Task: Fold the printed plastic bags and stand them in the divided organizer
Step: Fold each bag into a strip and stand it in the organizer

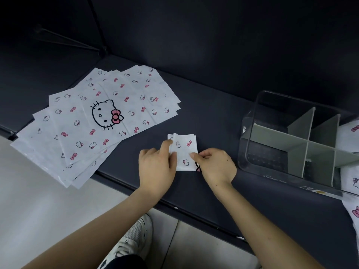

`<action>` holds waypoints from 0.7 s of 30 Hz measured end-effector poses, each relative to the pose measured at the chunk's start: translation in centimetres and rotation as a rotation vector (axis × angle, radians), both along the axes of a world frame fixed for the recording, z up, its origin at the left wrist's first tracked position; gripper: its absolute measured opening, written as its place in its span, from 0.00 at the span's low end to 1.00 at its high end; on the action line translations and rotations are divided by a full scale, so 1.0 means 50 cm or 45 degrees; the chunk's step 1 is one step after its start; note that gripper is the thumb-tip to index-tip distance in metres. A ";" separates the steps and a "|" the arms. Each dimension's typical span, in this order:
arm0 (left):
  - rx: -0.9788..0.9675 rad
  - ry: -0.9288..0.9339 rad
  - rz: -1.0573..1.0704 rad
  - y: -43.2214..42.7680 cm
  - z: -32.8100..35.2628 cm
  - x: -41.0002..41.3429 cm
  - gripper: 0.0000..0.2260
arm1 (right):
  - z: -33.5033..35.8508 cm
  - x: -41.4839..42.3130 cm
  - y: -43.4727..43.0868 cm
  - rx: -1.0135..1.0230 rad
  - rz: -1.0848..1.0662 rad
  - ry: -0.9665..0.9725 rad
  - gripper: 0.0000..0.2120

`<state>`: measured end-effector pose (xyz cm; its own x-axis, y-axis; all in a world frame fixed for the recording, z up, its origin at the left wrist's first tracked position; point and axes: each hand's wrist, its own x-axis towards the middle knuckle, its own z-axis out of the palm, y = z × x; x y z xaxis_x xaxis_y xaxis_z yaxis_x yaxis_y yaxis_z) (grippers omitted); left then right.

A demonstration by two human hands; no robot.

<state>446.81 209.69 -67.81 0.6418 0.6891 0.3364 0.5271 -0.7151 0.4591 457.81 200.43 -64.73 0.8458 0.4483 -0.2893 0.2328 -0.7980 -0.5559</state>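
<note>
On the shelf (213, 121) | left hand (156, 167), right hand (215, 166) palm-down | fingers pinch side edges of folded bag (184, 152)

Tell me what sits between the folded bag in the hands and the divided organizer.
Nothing visible does. The folded bag, held by the left hand and right hand, lies on the dark surface; the stretch to the organizer is bare. Only its clear wall needs lifting over.

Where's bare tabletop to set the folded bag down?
Two patches: the dark tabletop behind the folded bag, between the fanned stack of flat bags and the clear divided organizer; and the front strip between the right hand and the organizer. Crowded: left, where the stack overhangs the edge; far right, loose bags by the organizer.
</note>
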 end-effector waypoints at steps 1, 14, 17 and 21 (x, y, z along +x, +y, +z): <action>-0.005 -0.002 0.016 0.001 -0.004 -0.003 0.15 | 0.000 0.000 0.002 -0.011 -0.009 -0.007 0.15; -0.005 -0.015 0.035 0.004 -0.017 -0.006 0.19 | -0.014 -0.003 0.034 -0.187 -0.106 -0.179 0.25; 0.030 0.028 0.029 0.009 -0.012 -0.002 0.18 | -0.017 -0.003 0.033 -0.203 -0.100 -0.223 0.26; 0.122 0.147 0.052 0.020 -0.013 -0.010 0.16 | -0.020 -0.002 0.034 -0.207 -0.093 -0.231 0.25</action>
<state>446.32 210.69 -68.47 0.6521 0.6837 0.3276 0.6020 -0.7296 0.3244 457.70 202.13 -65.73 0.9188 0.3443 -0.1931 0.2558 -0.8919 -0.3730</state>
